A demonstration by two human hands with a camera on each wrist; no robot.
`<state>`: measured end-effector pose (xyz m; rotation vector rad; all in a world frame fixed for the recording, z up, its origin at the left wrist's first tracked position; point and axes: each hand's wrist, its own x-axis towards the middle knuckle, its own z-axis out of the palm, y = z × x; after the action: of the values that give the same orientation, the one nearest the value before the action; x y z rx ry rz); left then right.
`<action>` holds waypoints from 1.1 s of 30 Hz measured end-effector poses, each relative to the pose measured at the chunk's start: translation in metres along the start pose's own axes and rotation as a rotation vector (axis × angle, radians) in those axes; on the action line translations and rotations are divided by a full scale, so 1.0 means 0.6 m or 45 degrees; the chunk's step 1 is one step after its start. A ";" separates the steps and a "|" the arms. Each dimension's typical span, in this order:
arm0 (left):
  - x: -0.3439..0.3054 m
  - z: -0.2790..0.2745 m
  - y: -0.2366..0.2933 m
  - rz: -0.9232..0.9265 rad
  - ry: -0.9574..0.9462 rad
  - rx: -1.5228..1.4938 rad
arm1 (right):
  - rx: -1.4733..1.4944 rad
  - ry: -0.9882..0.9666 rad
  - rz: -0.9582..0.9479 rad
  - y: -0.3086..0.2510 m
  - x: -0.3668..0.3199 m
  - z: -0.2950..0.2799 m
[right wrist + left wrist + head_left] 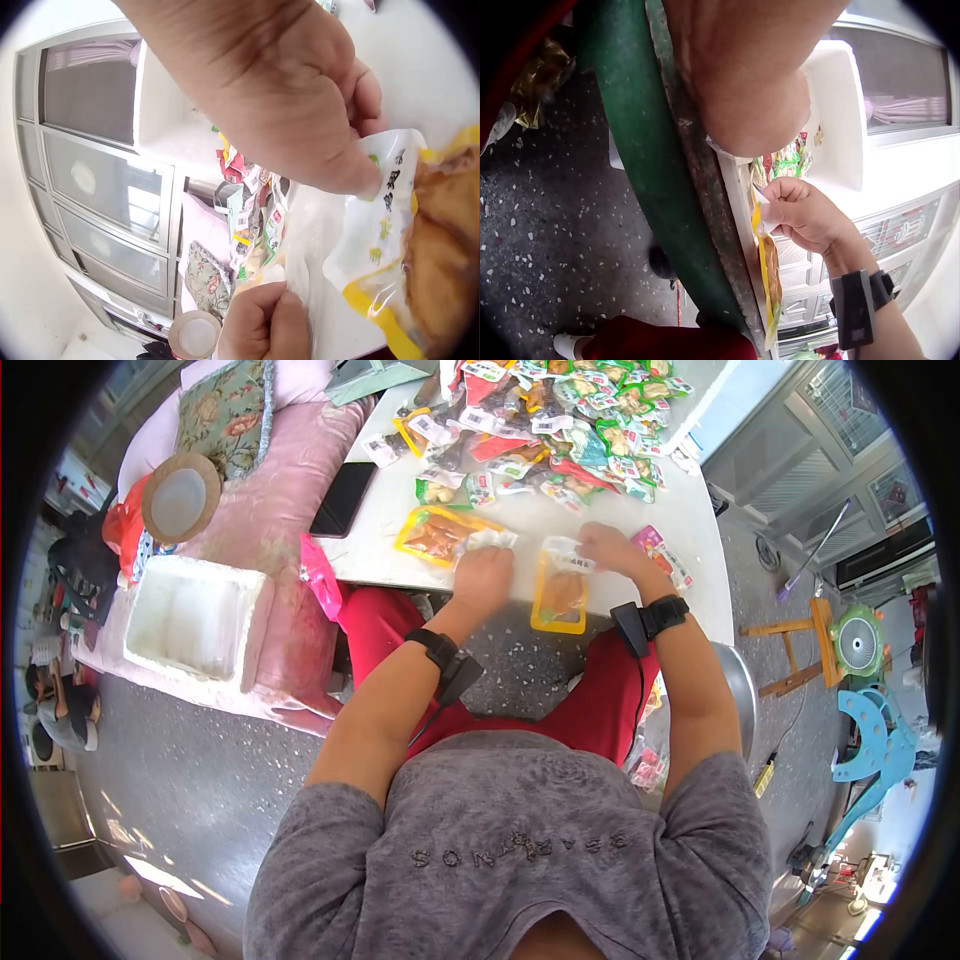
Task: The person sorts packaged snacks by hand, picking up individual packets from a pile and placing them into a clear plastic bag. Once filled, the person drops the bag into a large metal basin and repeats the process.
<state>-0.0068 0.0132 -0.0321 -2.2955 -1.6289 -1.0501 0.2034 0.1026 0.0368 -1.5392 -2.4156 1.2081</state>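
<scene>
In the head view, my right hand (pixel 615 550) pinches the white top end of a yellow-edged food packet (pixel 562 595). The packet hangs over the table's front edge, and brown food shows through its clear window. Seen from the right wrist, thumb and fingers grip the white printed strip (pixel 386 195). My left hand (pixel 485 578) is curled at the white end of a second yellow-edged packet (pixel 437 538), which lies flat on the table with brown food inside. From the right wrist, the left hand's (pixel 266 326) thumb lies against its bent finger at that end.
A heap of green, red and clear food packets (pixel 540 430) covers the far part of the white table (pixel 385 565). A black phone (pixel 343 500) lies at the left edge, a pink packet (pixel 662 555) at the right. A white foam box (pixel 195 620) sits on the pink-covered seat.
</scene>
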 end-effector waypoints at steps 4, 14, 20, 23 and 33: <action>0.012 -0.016 0.029 -0.415 -0.269 -0.089 | 0.727 0.342 0.158 -0.009 -0.088 0.011; 0.043 -0.052 0.040 -0.570 -0.379 -0.358 | 1.997 0.617 0.008 0.049 -0.147 0.098; 0.040 -0.068 0.057 -0.536 -0.418 -0.231 | 2.168 0.555 0.086 0.031 -0.114 0.146; 0.040 -0.079 0.069 -0.455 -0.453 -0.084 | 2.260 0.544 0.137 0.017 -0.098 0.175; 0.048 -0.094 0.104 -0.334 -0.469 0.083 | 2.263 0.220 -0.045 -0.105 -0.078 0.208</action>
<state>0.0267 -0.0169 0.0445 -2.3850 -2.1127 -0.6239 0.1284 -0.0205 0.0056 -0.7762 -0.4740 1.9910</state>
